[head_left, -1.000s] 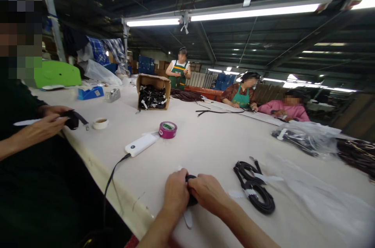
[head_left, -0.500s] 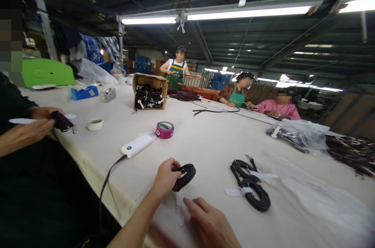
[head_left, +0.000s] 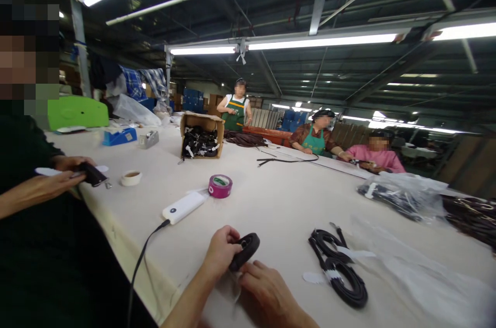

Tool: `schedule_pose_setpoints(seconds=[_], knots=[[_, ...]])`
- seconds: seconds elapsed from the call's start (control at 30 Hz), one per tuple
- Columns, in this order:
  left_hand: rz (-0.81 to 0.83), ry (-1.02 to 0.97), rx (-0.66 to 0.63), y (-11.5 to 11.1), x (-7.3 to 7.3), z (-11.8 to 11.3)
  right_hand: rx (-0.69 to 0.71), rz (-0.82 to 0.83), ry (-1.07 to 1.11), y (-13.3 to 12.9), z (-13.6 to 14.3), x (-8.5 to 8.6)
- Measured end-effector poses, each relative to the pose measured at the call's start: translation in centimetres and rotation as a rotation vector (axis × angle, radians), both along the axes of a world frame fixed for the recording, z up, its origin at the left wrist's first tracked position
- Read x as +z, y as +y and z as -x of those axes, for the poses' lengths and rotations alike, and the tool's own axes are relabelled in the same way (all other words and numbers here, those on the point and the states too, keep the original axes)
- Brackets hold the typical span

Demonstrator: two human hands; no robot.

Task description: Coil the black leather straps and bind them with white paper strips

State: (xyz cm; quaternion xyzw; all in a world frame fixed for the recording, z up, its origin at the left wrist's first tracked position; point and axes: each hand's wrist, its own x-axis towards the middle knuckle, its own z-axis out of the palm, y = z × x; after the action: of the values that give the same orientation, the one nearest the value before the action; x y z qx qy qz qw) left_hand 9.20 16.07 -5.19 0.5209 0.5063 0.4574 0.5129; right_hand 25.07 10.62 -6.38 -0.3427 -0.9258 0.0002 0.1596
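My left hand [head_left: 221,251] grips a dark coiled strap [head_left: 252,246], held tilted just above the table, its thumb and fingers closed on the coil's left side. A pale tag strip [head_left: 234,289] hangs below the coil, blurred. My right hand [head_left: 267,289] is at the coil's lower edge, fingertips closed together against the strip; their exact hold is partly hidden. To the right, another black strap [head_left: 346,281], wound into two loops with white tags around it, lies on the table [head_left: 282,224].
A white power bank [head_left: 184,207] with a cable and a purple tape roll [head_left: 220,186] lie ahead. Beyond stands a cardboard box [head_left: 202,137] of straps. Clear plastic bags [head_left: 418,261] lie right. At left, a co-worker's hands [head_left: 64,181] hold a dark strap.
My right hand has moved up and left from beside the hanging strip to the coil's lower edge. The left hand keeps hold of the coil. The view has tilted up slightly.
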Motion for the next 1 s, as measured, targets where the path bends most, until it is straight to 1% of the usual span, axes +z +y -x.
schedule_pose_setpoints(seconds=[0.1,0.17,0.27,0.33,0.37,0.47,0.57,0.7,0.77,0.83,0.9,0.97,1.0], knots=[[0.020,-0.022,-0.011,0.1,0.0,0.1,0.022,0.189,0.186,0.1,0.3,-0.9],[0.037,-0.034,-0.024,0.2,0.1,0.4,0.001,0.314,0.333,0.2,0.4,-1.2],[0.048,-0.040,-0.040,0.2,0.2,0.7,-0.146,0.397,0.520,0.6,0.4,-1.2],[0.037,-0.024,-0.044,0.1,0.1,0.7,-0.236,0.508,0.653,0.9,0.5,-1.2],[0.025,-0.006,-0.040,0.0,0.0,0.6,-0.258,0.581,0.711,1.0,0.5,-1.1],[-0.039,0.090,0.003,-0.3,-0.4,-0.1,-0.264,0.796,0.875,1.3,1.1,-1.1],[-0.140,0.223,0.068,-1.0,-0.8,-0.9,-0.308,0.906,1.029,1.2,1.5,-1.1],[-0.233,0.413,0.084,-2.2,-1.1,-1.6,-0.432,1.142,1.445,0.8,1.1,-0.8],[-0.252,0.496,0.078,-2.7,-1.1,-1.8,-0.463,1.233,1.617,0.5,0.5,-0.6],[-0.255,0.563,0.071,-3.0,-1.1,-1.9,-0.448,1.268,1.671,0.3,0.1,-0.6],[-0.248,0.612,0.064,-3.2,-1.0,-2.0,-0.368,1.274,1.680,0.3,-0.2,-0.9],[-0.240,0.646,0.057,-3.3,-0.9,-2.0,-0.278,1.196,1.573,0.3,-0.3,-1.4],[-0.237,0.659,0.054,-3.4,-0.8,-2.0,-0.263,1.130,1.470,0.4,-0.4,-1.7]])
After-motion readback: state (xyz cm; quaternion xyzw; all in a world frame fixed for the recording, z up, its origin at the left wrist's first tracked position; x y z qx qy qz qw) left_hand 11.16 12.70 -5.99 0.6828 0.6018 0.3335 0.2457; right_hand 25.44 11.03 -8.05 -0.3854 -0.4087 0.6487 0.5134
